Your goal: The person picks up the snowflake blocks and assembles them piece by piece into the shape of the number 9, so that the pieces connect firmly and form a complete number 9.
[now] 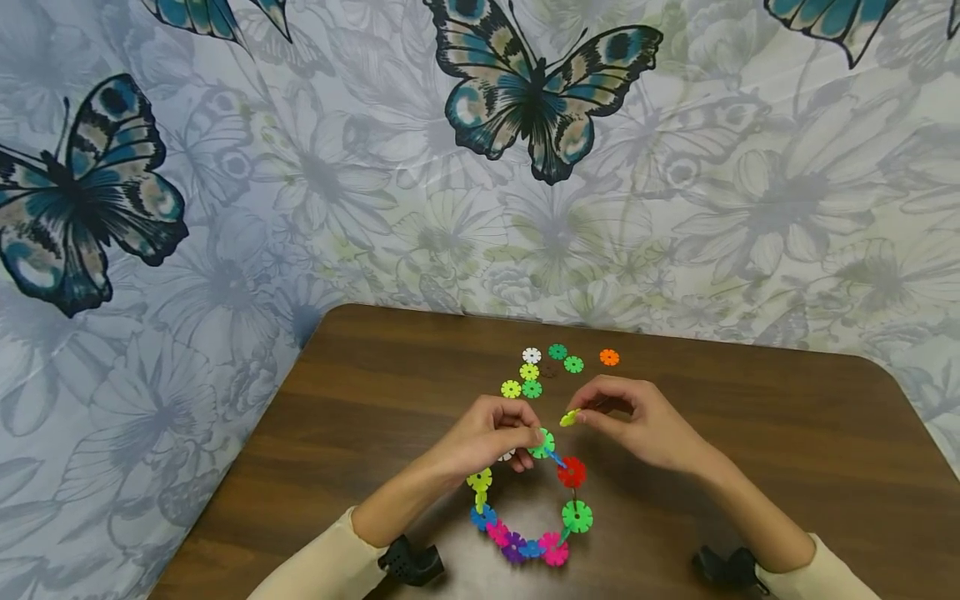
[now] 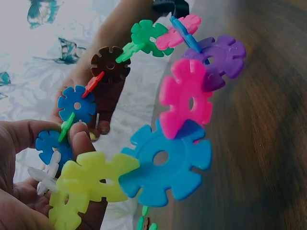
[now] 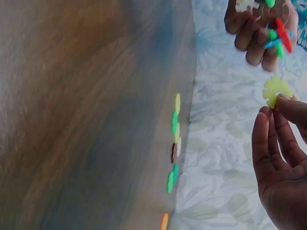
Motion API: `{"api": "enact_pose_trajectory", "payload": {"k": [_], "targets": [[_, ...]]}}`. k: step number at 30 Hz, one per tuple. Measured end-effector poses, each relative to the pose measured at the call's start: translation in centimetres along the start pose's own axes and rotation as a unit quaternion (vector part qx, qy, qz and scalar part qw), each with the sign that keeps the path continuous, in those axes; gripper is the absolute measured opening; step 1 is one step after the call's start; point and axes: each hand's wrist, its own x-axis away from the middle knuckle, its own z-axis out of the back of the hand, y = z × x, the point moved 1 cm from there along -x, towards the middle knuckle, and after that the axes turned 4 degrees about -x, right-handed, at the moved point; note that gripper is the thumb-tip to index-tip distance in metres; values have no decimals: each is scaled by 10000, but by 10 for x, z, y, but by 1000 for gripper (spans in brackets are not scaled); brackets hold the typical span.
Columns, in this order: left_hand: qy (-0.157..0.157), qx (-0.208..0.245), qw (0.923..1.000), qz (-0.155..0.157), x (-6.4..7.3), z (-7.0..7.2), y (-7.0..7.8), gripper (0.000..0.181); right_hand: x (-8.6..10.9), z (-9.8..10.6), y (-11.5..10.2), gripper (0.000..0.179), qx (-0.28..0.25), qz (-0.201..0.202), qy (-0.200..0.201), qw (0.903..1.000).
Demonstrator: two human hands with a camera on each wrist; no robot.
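Observation:
A chain of notched plastic flower discs in several colours hangs in a loop from my left hand (image 1: 487,433). My left fingers pinch it at its top, by a green disc (image 1: 542,443). Down the right side follow a red disc (image 1: 572,472) and a larger green one; pink, purple and blue discs form the bottom. In the left wrist view a big blue disc (image 2: 160,163) and a yellow disc (image 2: 98,175) hang close to the camera. My right hand (image 1: 645,421) pinches a single yellow disc (image 3: 276,91) between thumb and fingertips, apart from the chain.
Loose discs lie on the brown table (image 1: 420,358) beyond my hands: a white disc (image 1: 532,356), several green and yellow ones, a brown one, and an orange disc (image 1: 610,357) off to the right. Behind the table's far edge rises a butterfly-patterned wall (image 1: 712,208).

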Motion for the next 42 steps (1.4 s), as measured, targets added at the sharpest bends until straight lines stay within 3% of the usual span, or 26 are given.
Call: {"api": "enact_pose_trajectory", "payload": {"k": [8,13,26,36,42], "targets": [[-132,-40,9999,-36,-2,-4,1,15,2,-9,-15,23,-293,748,-80,9967],[-205,-56,9998,14,-2,-6,1,15,6,-11,-19,25,-82,1083,-102,9940],[-558,-397,9975,147,-2,-7,-2,11,20,-26,-19,33,564,1222,78,9909],[-666,0,9973,300,-4,-11,-7,11,28,-27,-13,35,640,1170,147,9910],[-723,296,9966,269,-5,-11,-6,13,34,-27,-10,38,513,1566,557,9848]]}}
